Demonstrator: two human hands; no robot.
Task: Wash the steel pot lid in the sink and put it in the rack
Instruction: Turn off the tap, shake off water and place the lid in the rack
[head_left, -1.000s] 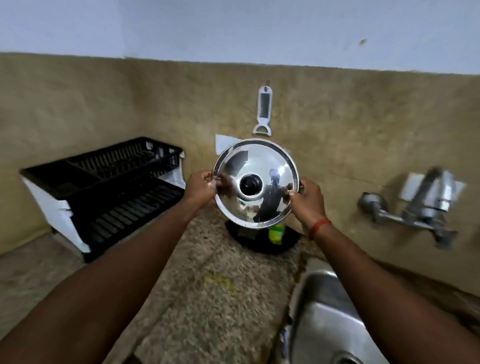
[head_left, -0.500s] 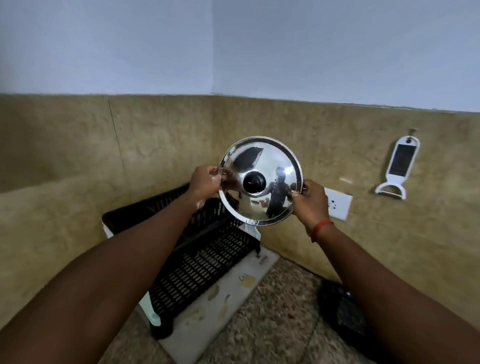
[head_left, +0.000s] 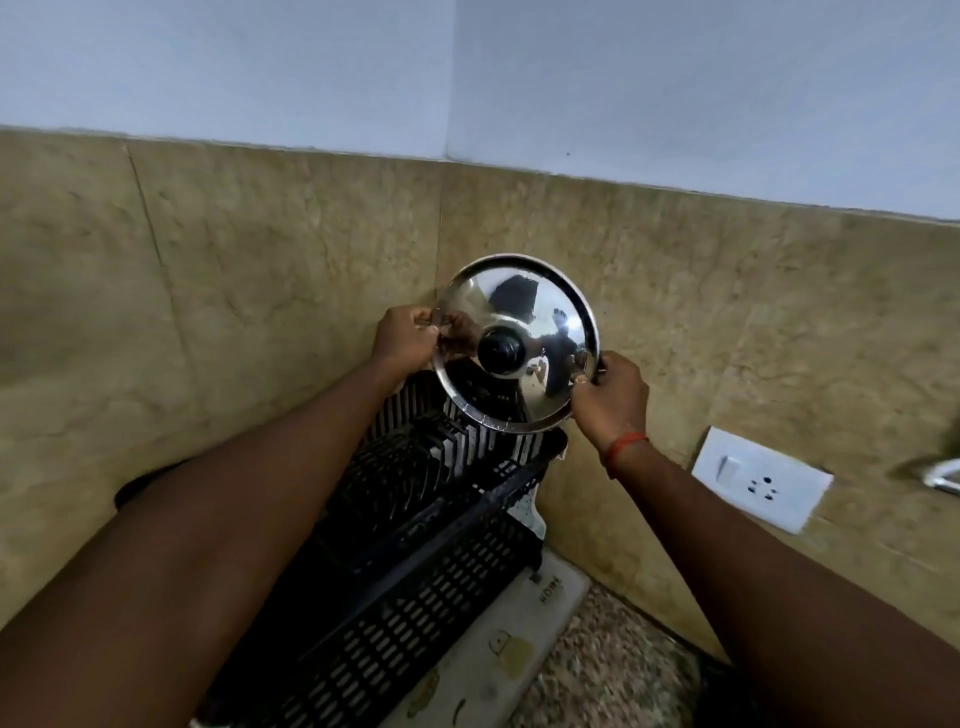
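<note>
Speckled stone surface (head_left: 613, 670) at lower right, and on it a pale printed mat (head_left: 498, 654); the black slotted dish rack (head_left: 415, 561) stands on that mat, tucked into the tiled corner.

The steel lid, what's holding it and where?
Both hands hold the steel lid by its rim: left hand on the left edge, right hand on the lower right edge.

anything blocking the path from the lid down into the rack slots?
Nothing visible. The steel lid, held at its rim by the left hand and right hand, hangs just above the black rack, whose visible slots hold no dishes.
</note>
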